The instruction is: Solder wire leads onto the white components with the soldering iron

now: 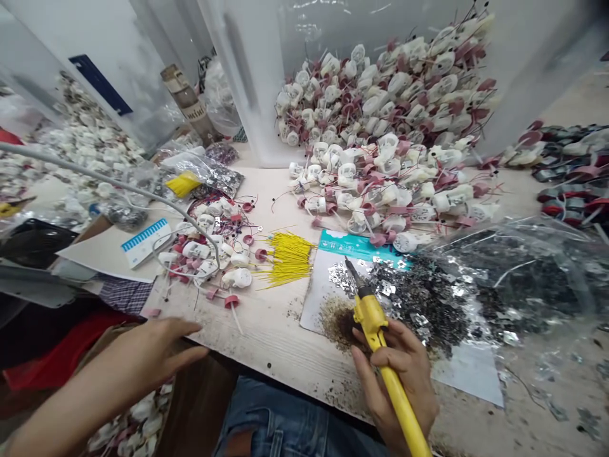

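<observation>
My right hand (394,374) wraps a yellow soldering iron (370,320) at 4 o'clock, tip over silver metal tabs (419,304). Left hand (157,346) spread at 7 o'clock, maybe just off the bench (266,336) edge, nearest white wired sockets (204,247); yellow wires (288,257) lie beyond.

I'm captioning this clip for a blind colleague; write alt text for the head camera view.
The right hand grips a yellow soldering iron, its tip above a heap of metal tabs on a workbench, while the left hand lies at its edge. Behind are piles of white wired plastic parts and a bundle of yellow wires.
</observation>
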Demonstrator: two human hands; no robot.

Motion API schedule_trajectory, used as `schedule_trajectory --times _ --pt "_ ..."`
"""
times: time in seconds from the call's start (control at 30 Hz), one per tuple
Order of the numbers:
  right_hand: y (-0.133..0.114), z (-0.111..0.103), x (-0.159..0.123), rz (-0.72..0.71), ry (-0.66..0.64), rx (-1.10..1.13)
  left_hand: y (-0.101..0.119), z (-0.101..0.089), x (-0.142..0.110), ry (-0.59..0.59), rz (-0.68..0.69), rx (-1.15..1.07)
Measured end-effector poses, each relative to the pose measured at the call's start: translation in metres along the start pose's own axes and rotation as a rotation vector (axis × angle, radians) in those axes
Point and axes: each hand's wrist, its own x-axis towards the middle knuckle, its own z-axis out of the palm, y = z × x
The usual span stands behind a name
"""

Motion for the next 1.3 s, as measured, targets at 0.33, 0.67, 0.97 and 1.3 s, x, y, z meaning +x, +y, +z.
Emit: schedule_trajectory --times 0.33,0.67,0.97,1.3 --pt "-0.005 -0.020 -0.007 -0.141 -0.062 -0.152 0.183 -0.003 0.198 0.561 0.388 -0.066" --pt "0.003 -0.031 -0.010 -0.213 -0.092 -0.174 0.183 -0.001 0.243 0.580 0.365 -0.069" --pt "-0.004 -0.038 -0.002 -0.229 -0.072 -0.062 0.166 -0.012 0.181 0.264 0.713 -1.301" --pt "-0.019 -0.021 0.013 -0.065 0.048 -0.072 0.174 0.046 0.096 -1.135 0.571 -0.825"
